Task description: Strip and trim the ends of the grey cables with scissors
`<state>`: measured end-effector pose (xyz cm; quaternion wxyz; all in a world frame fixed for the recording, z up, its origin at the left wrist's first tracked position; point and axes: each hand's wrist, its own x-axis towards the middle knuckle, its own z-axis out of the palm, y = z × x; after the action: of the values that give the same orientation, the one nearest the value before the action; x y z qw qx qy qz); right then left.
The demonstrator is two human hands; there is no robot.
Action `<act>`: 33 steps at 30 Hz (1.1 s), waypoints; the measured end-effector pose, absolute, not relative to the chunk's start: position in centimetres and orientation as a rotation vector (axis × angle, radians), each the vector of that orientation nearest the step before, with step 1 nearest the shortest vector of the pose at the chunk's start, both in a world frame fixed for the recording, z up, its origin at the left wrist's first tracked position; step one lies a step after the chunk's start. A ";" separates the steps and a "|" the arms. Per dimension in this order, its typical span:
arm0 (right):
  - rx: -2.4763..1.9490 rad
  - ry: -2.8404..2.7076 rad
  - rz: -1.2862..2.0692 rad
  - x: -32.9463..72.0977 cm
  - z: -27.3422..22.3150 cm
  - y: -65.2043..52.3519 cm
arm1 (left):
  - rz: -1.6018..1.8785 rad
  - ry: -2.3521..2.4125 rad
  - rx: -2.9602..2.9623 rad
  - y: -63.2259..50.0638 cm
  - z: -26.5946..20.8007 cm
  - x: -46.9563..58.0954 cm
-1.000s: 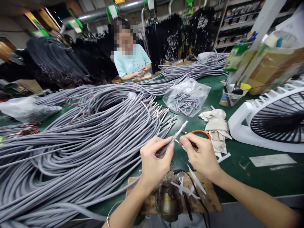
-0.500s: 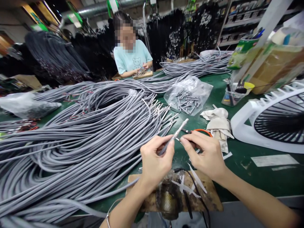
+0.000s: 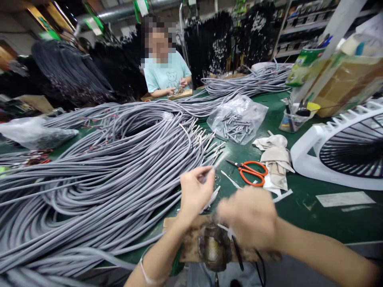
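Observation:
My left hand point(image 3: 196, 191) is closed around a grey cable near its stripped end. The pale, blurred cable tip point(image 3: 221, 158) points up and away past my fingertips. Lower and to the right, my right hand point(image 3: 251, 215) is smeared by motion over a wooden board point(image 3: 188, 241), so its fingers and anything in them cannot be made out. Beneath it on the board sits a dark, round-bodied metal device point(image 3: 212, 248). Orange-handled scissors point(image 3: 253, 170) lie on the green table, beyond my right hand, near thin white strips point(image 3: 231, 179).
Coiled grey cables point(image 3: 113, 183) cover the left side. A clear bag point(image 3: 239, 119) of short grey pieces lies ahead. Cloth gloves point(image 3: 275, 153), a white fan point(image 3: 308, 155) and a small tub point(image 3: 295, 119) stand right. Across the table, a person point(image 3: 167, 73) in light blue works.
My right hand has left the cable end and moved down toward me over the board, uncovering the scissors. My left hand has stayed nearly in place with the cable.

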<state>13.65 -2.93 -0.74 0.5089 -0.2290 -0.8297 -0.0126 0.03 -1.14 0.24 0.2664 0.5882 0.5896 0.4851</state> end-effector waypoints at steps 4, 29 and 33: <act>-0.577 -1.985 -0.011 13.6 -0.9 -2.8 | 1.370 1.552 1.406 -0.5 0.3 -0.2; -1.278 -1.928 0.273 15.4 -0.2 0.6 | 1.634 1.451 1.836 -2.1 1.0 -0.3; -1.457 -2.232 0.263 15.8 -0.7 1.3 | 1.510 1.395 1.701 -1.8 1.0 -0.3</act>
<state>15.77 1.28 -0.74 0.2297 -0.5294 -0.8110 0.0956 -0.30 -1.83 0.99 0.2343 0.6197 0.5083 0.5501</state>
